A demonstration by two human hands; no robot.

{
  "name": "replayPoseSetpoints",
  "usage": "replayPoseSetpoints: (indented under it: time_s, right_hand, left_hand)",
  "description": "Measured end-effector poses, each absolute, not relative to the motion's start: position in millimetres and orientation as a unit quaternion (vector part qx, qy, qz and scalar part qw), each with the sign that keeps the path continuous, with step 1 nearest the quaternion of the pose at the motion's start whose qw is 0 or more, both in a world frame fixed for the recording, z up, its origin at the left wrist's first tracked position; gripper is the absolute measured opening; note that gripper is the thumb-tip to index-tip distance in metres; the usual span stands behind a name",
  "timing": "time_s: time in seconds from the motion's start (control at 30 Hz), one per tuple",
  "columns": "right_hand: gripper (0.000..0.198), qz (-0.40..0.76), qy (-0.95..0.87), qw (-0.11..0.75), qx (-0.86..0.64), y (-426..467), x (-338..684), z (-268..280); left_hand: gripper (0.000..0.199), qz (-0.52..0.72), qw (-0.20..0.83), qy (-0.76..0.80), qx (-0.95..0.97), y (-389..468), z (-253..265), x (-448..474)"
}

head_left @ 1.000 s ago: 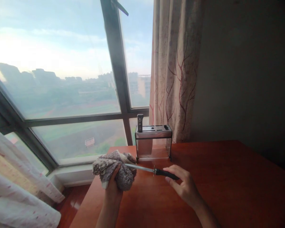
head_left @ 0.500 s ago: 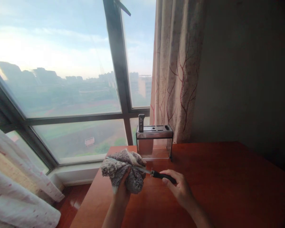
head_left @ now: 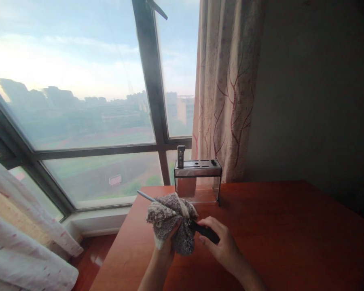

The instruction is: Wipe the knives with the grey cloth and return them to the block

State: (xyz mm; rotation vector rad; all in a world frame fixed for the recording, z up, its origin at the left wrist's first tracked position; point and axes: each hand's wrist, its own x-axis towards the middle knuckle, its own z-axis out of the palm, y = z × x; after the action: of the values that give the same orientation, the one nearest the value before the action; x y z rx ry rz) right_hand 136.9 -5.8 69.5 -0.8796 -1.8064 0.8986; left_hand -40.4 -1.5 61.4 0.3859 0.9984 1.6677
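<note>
A fluffy grey-and-white cloth (head_left: 165,212) is bunched in my left hand (head_left: 167,245), whose fingers close around it from below. Through the folds runs a sharpening steel (head_left: 145,196); its thin metal tip sticks out past the cloth at the upper left, while the middle of the rod is hidden. My right hand (head_left: 221,243) grips the black handle, with the guard end right against the cloth. Behind both hands, a clear-sided knife block (head_left: 197,173) stands on the table, holding one dark-handled tool (head_left: 180,157) upright in its left slot.
The reddish-brown table (head_left: 279,234) spreads beneath my hands and off to the right. Behind the knife block hang a patterned curtain (head_left: 227,89) and a large framed window (head_left: 87,101). Another curtain (head_left: 24,242) drapes at the lower left beside the wooden floor (head_left: 94,252).
The cloth in my left hand has slid right along the rod to the handle. More of the tip now shows at the left. My right hand has shifted slightly left and down.
</note>
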Motion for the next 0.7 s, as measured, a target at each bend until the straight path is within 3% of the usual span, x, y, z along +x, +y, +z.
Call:
replayPoseSetpoints:
  time_s: [0.3,0.7]
  right_hand:
    - [0.026,0.356,-0.717,0.465,-0.378,-0.4,140.2,61.9]
    - [0.031,0.376,-0.691,0.469,-0.402,5.8,152.2,63.1]
  left_hand:
    - [0.048,0.721,0.537,0.411,0.149,-5.2,71.2,-47.9]
    - [0.031,0.633,0.646,0.401,0.144,-11.6,74.5,-73.8]
